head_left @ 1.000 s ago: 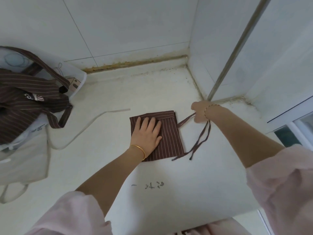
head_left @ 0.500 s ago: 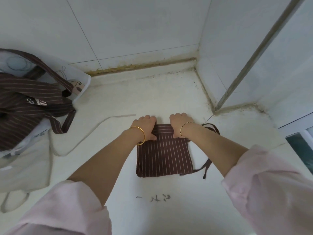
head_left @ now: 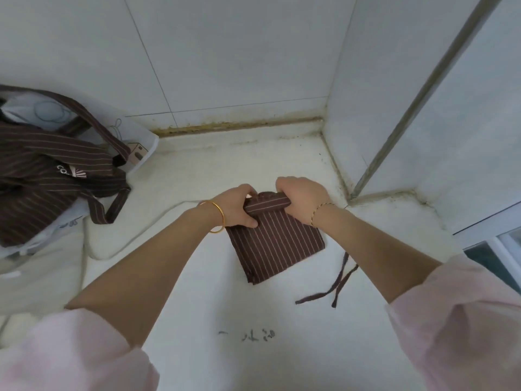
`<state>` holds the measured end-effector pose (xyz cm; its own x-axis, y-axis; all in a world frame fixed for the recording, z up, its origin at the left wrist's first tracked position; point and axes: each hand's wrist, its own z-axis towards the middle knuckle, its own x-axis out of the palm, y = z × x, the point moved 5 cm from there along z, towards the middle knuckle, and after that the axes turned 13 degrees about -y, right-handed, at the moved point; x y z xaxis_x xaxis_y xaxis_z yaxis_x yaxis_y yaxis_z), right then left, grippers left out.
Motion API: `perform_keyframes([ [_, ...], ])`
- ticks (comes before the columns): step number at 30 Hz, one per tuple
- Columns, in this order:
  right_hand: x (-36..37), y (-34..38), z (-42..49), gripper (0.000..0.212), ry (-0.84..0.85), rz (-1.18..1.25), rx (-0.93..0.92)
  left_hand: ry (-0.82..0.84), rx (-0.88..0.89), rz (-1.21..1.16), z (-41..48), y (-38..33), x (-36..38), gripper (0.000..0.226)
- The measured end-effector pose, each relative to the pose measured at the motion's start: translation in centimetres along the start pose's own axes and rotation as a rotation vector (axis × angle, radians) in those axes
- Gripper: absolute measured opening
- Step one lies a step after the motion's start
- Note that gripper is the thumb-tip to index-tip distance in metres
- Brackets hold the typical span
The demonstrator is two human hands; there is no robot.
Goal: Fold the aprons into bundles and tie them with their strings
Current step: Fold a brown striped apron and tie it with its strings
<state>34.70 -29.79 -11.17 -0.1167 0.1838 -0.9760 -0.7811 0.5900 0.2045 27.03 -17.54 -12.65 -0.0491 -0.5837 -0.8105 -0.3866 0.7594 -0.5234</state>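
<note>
A folded brown striped apron (head_left: 276, 244) lies on the white counter (head_left: 197, 277). Its far edge is rolled over into a short tube. My left hand (head_left: 236, 207) grips the left end of that roll, thumb pressed on the flat cloth. My right hand (head_left: 303, 197) grips the right end, fingers curled over it. The apron's brown strings (head_left: 338, 283) trail loose on the counter to the right, partly hidden under my right forearm.
A pile of unfolded brown striped aprons (head_left: 50, 176) sits at the left on a white bag (head_left: 135, 142), with a white cord (head_left: 93, 249) beside it. Tiled walls close the back and right. A window frame (head_left: 496, 238) is at the right edge.
A second ago my left hand lay flat on the apron and my right held the strings out. Both hands then went to the far edge and have rolled it toward me.
</note>
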Motion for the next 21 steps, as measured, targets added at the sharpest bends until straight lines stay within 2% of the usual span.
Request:
perform_keyframes([
  [2, -3.6, 0.2, 1.0, 0.027, -0.232, -0.040, -0.012, -0.112, 0.059, 0.034, 0.2, -1.9, -3.0, 0.050],
  [4, -6.1, 0.5, 1.2, 0.036, -0.368, -0.062, -0.027, -0.356, 0.158, 0.206, -0.4, -3.6, -5.3, 0.034],
  [6, -6.4, 0.8, 0.4, 0.043, -0.336, -0.078, -0.044, -0.662, 0.349, 0.393, -1.8, -4.2, -5.8, 0.023],
  [8, -4.5, 0.7, -1.1, 0.039, -0.233, -0.112, -0.057, -0.733, 0.504, 0.512, -3.1, -3.3, -3.5, 0.022],
  [12, 1.3, 1.1, -6.0, 0.027, -0.058, -0.130, -0.166, -0.434, 0.597, 0.618, -5.6, -0.7, 4.0, 0.027],
  [14, 3.2, 1.4, -7.9, 0.026, 0.065, -0.079, -0.226, -0.226, 0.531, 0.632, -6.5, 0.4, 6.1, 0.029],
  [16, 3.6, 1.1, -8.8, 0.025, 0.172, 0.030, -0.183, -0.069, 0.414, 0.493, -7.0, 0.9, 6.1, 0.026],
  [18, 3.2, 0.6, -8.6, 0.023, 0.250, 0.142, -0.097, 0.017, 0.278, 0.266, -7.1, 0.6, 5.1, 0.019],
  [21, 2.9, -0.7, -8.1, 0.022, 0.318, 0.406, 0.142, 0.153, -0.012, -0.041, -7.1, 2.0, 4.5, 0.023],
])
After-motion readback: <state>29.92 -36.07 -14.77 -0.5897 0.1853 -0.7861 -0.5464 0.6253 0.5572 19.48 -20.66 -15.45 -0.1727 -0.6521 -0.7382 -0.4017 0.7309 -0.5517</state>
